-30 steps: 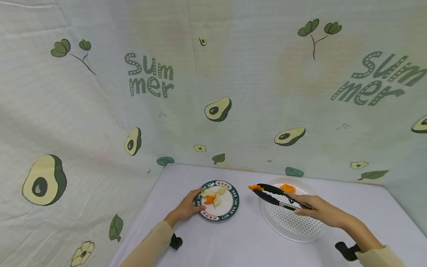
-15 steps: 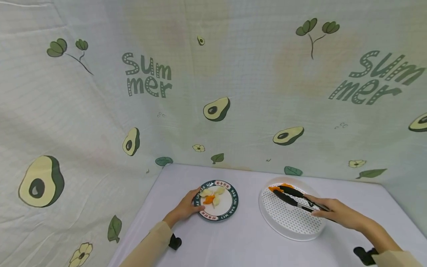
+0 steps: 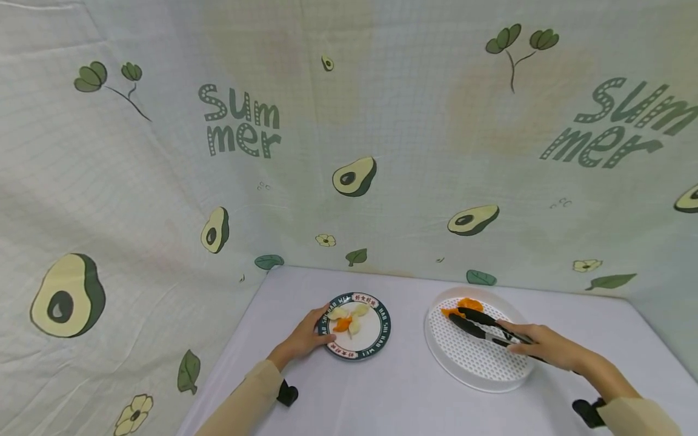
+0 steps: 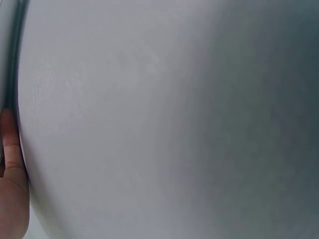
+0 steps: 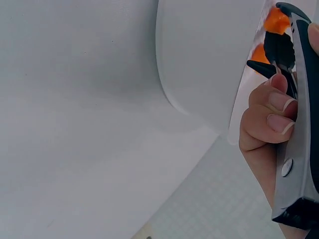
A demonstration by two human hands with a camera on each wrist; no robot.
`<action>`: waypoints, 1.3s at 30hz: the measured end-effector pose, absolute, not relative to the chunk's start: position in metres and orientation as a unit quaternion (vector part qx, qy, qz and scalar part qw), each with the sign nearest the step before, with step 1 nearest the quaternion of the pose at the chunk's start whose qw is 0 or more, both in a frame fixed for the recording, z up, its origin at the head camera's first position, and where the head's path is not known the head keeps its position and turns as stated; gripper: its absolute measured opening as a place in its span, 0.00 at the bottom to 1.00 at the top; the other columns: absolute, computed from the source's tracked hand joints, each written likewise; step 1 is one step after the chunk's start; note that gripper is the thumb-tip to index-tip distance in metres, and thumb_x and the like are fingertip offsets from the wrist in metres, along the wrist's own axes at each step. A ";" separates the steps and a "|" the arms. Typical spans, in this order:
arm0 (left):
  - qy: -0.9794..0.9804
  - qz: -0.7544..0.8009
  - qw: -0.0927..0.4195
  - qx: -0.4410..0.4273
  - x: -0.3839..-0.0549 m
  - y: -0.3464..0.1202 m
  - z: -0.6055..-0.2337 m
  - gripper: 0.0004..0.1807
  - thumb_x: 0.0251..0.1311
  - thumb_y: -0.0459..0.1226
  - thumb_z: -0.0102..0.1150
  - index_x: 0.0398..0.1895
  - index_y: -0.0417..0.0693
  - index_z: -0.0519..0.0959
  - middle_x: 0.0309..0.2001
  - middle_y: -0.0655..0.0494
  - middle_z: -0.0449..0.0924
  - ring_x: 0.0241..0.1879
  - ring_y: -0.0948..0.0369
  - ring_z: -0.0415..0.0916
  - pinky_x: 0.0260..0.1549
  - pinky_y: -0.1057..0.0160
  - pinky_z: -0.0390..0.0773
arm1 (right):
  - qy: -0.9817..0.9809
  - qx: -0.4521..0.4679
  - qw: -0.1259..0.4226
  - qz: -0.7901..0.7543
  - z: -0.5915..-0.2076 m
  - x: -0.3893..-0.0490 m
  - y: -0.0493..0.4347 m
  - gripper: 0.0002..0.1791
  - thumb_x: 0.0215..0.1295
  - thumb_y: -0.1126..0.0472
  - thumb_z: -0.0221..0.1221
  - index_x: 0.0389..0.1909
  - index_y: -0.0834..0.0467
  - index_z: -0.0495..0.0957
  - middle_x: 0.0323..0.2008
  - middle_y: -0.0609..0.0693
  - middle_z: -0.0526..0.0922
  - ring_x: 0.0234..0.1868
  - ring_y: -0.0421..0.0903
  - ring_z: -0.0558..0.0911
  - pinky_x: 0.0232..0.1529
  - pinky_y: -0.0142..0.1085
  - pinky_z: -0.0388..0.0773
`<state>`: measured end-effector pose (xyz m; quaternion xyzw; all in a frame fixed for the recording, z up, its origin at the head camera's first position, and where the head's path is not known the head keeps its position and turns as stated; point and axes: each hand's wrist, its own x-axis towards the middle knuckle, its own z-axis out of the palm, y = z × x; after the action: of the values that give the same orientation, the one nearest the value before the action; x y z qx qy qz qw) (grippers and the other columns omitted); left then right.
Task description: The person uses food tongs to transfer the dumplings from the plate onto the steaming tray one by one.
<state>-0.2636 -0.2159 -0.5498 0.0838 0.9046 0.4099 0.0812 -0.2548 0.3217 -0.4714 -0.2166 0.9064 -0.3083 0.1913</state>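
Note:
In the head view my left hand [image 3: 302, 336] holds the left rim of a small plate [image 3: 376, 340] with a dark green lettered border, thumb over the edge. Several pale yellow pieces [image 3: 360, 310] and an orange piece [image 3: 342, 324] lie on it. My right hand [image 3: 545, 344] grips black-tipped metal tongs [image 3: 493, 340], reaching left over a round white perforated tray [image 3: 443, 364]. An orange piece [image 3: 448, 312] shows at the tongs' tips, beside a second orange clump [image 3: 470, 304] at the tray's back. The right wrist view shows the tips apart near both orange pieces [image 5: 276, 21].
Plate and tray stand apart on a white-covered table [image 3: 406, 375]. Behind and to the left hangs a pale curtain [image 3: 403, 121] printed with avocados and lettering. The tray has a raised rim, and the table's right edge lies beyond it.
My right hand has carried the tongs and orange piece rightward from the gap between plate and tray to over the tray, dipping slightly lower. The left hand and plate stay put.

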 end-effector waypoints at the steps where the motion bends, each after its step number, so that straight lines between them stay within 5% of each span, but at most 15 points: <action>1: 0.904 0.411 0.081 0.089 -0.264 -0.216 -0.550 0.47 0.61 0.43 0.69 0.78 0.44 0.55 0.73 0.38 0.57 0.73 0.40 0.53 0.70 0.39 0.54 | 0.906 -0.215 0.193 -0.310 -0.472 -0.255 0.322 0.36 0.69 0.55 0.61 0.69 0.73 0.63 0.64 0.78 0.65 0.63 0.81 0.61 0.57 0.73 0.62; 19: 0.899 0.421 0.080 0.092 -0.264 -0.221 -0.556 0.47 0.60 0.45 0.69 0.78 0.45 0.55 0.74 0.38 0.57 0.73 0.40 0.52 0.70 0.39 0.53 | 0.913 -0.185 0.199 -0.305 -0.473 -0.256 0.321 0.40 0.67 0.52 0.63 0.70 0.73 0.61 0.64 0.80 0.64 0.64 0.81 0.61 0.57 0.72 0.64; 29: 0.901 0.416 0.081 0.092 -0.264 -0.220 -0.554 0.47 0.61 0.45 0.68 0.79 0.45 0.54 0.74 0.38 0.57 0.73 0.40 0.53 0.70 0.39 0.54 | 0.911 -0.235 0.144 -0.308 -0.458 -0.246 0.327 0.37 0.70 0.54 0.60 0.70 0.73 0.61 0.64 0.79 0.64 0.62 0.79 0.64 0.55 0.67 0.70; 34: 0.899 0.420 0.081 0.090 -0.265 -0.219 -0.553 0.47 0.61 0.45 0.69 0.78 0.45 0.55 0.74 0.38 0.57 0.73 0.40 0.53 0.71 0.40 0.53 | 0.913 -0.249 0.118 -0.300 -0.446 -0.243 0.318 0.36 0.71 0.52 0.60 0.72 0.69 0.62 0.66 0.74 0.65 0.64 0.75 0.66 0.57 0.45 0.78; 39: 0.899 0.421 0.080 0.090 -0.264 -0.218 -0.553 0.47 0.60 0.44 0.69 0.78 0.44 0.55 0.74 0.38 0.57 0.73 0.40 0.53 0.70 0.40 0.54 | 0.901 -0.291 0.093 -0.308 -0.439 -0.239 0.303 0.34 0.72 0.55 0.59 0.72 0.67 0.63 0.67 0.70 0.68 0.66 0.61 0.67 0.55 0.24 0.70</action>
<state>-0.2643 -0.2184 -0.5529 0.0897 0.8991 0.4210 0.0798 -0.2393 0.3028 -0.4386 -0.2914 0.9007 -0.3084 0.0932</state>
